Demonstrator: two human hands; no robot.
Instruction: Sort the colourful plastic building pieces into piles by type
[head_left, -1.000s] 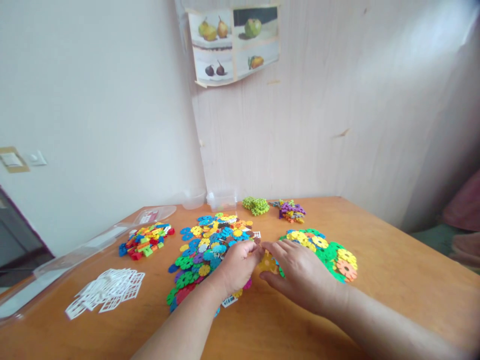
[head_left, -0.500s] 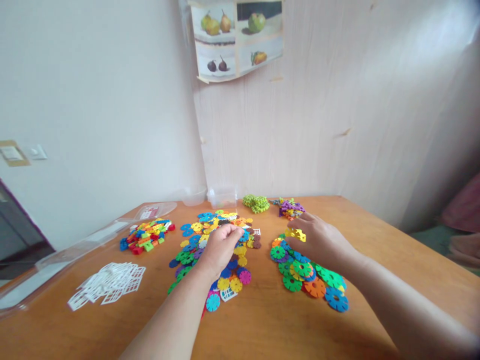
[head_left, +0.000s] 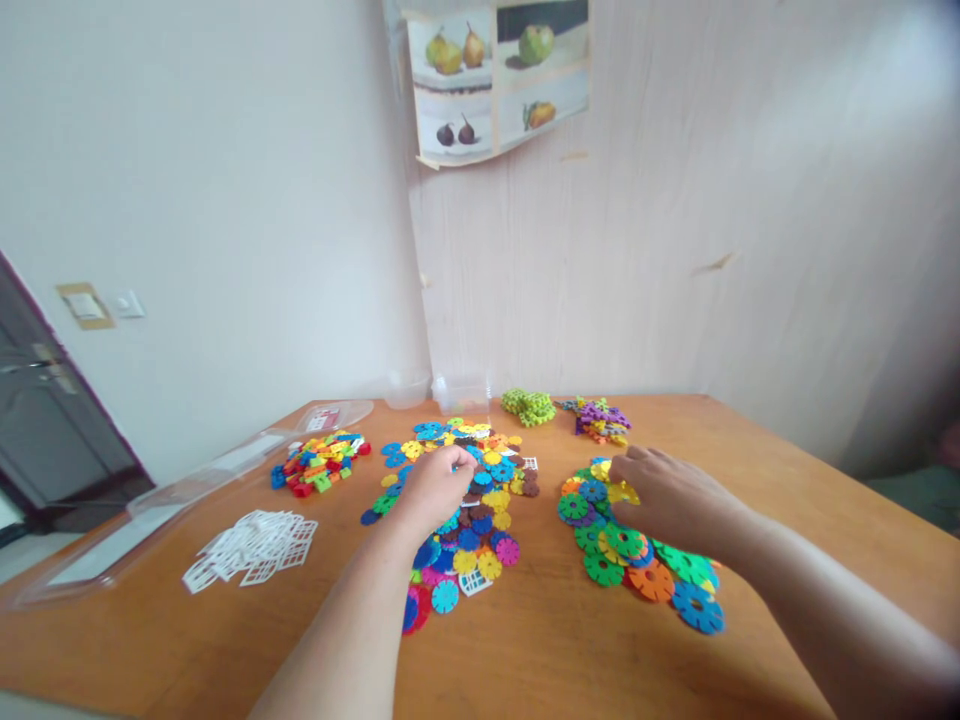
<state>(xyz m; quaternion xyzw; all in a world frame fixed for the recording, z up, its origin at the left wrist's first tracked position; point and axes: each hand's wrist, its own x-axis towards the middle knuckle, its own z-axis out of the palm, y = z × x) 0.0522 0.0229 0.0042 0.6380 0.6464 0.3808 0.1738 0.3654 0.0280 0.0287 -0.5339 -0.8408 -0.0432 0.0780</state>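
Over the middle heap of small notched plastic discs (head_left: 465, 562), my left hand (head_left: 439, 485) is closed, thumb and forefinger pinched. Whatever it may hold is hidden by the fingers. At the right, my right hand (head_left: 664, 490) is at the far part of a pile of larger notched discs (head_left: 651, 580) in green, orange and blue. A yellow notched disc (head_left: 622, 492) shows between its thumb and curled fingers. Another yellow piece (head_left: 600, 468) lies just beyond the fingertips.
White lattice pieces (head_left: 255, 545) and colourful small blocks (head_left: 319, 463) are at the left. Green pieces (head_left: 529, 406) and purple pieces (head_left: 602, 418) lie at the back. Clear containers (head_left: 463, 393) stand by the wall; clear lids (head_left: 112, 550) line the left edge.
The view has turned slightly left, so everything appears farther right. My right hand has lowered a little toward the larger discs with the yellow disc. My left hand stays pinched over the middle heap.
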